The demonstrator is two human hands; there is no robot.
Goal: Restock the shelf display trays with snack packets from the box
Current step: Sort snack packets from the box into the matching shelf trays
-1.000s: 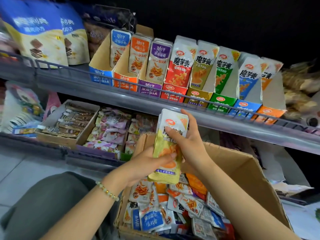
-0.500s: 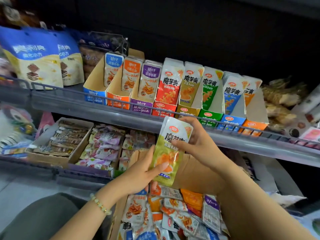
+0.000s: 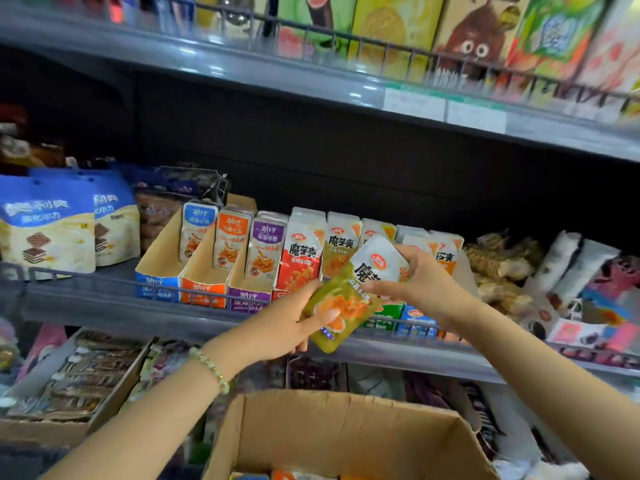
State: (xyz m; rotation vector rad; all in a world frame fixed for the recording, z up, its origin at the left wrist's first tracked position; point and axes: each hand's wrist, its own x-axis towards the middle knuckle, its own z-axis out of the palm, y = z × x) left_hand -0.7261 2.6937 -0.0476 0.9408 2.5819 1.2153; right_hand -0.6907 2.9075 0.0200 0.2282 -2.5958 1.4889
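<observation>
A stack of yellow-green snack packets [image 3: 349, 296] is held up in front of the middle shelf. My left hand [image 3: 294, 320] grips its lower end, thumb across the front. My right hand [image 3: 419, 282] pinches its white top end. Behind the packets stands a row of display trays [image 3: 204, 289] on the middle shelf, each holding upright packets: blue, orange, purple, red, yellow and more to the right, partly hidden by my hands. The cardboard box [image 3: 346, 431] sits open at the bottom, with only a strip of its packets showing.
A wire rail [image 3: 104, 278] runs along the middle shelf's front edge. Blue-and-cream bags [image 3: 45, 226] stand at the left. The lower shelf holds a cardboard tray of dark packets [image 3: 69, 386]. Colourful boxes fill the top shelf [image 3: 381, 26]. Wrapped snacks [image 3: 512, 268] lie at the right.
Both hands have lifted the packets from above the box up to the middle shelf's tray row. The view has tilted upward, so the top shelf now shows.
</observation>
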